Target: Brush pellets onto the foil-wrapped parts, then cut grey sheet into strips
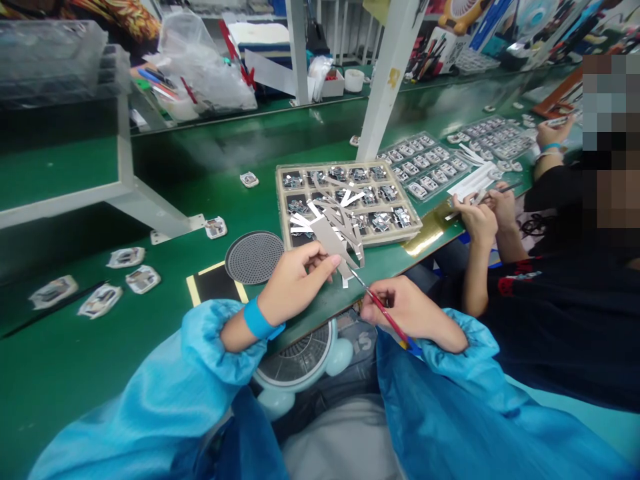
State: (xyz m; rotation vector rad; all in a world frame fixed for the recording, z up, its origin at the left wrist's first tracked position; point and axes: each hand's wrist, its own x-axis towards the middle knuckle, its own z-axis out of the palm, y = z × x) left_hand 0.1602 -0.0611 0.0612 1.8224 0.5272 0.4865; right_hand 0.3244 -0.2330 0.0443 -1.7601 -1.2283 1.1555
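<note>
My left hand (300,280) pinches a thin grey sheet (324,235) between thumb and fingers, over the front edge of a compartment tray (353,241). Loose grey and white strips (345,217) lie across the tray around this sheet. My right hand (403,307) is closed around a slim red-handled tool (390,317) with a pointed metal tip; its exact kind is unclear. The tip meets or nearly meets the sheet's lower end, just right of my left thumb. Small metallic parts (387,193) fill the tray's compartments.
A round perforated dish (255,257) and a black pad (217,283) lie left of the tray. Small white-framed units (143,279) are scattered farther left. A metal post (387,87) stands behind the tray. At right, a co-worker's hands (480,213) work near a clear tray (425,163).
</note>
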